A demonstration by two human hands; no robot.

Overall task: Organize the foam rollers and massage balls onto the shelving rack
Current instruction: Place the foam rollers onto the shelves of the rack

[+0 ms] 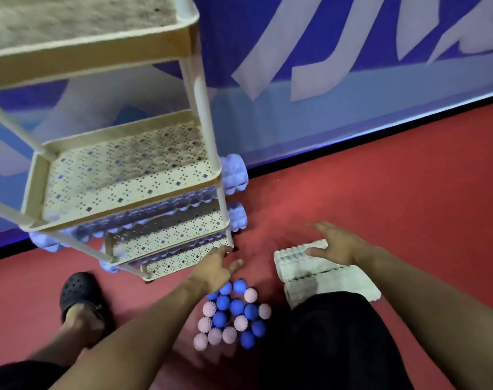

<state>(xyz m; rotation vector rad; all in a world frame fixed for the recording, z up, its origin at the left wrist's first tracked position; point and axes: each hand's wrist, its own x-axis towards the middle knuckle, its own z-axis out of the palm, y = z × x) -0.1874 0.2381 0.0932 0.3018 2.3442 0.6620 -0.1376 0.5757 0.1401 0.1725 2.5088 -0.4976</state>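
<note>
A cream shelving rack point(132, 175) with perforated tiers stands at the left on the red floor. Two lilac foam rollers point(234, 171) lie on its lower tiers, their ends sticking out to the right. A white ridged foam roller point(301, 266) lies on the floor at the right; my right hand point(335, 244) rests on its far end with the fingers spread. My left hand point(215, 267) reaches, fingers extended, to the rack's bottom corner, holding nothing that I can see. A pile of several spiky massage balls point(231, 313), blue and pink, sits on the floor just below my left hand.
My left foot in a black clog point(80, 294) is on the floor below the rack. My right knee in dark shorts point(335, 333) covers the near end of the white roller. A blue and white wall banner point(352, 80) runs behind.
</note>
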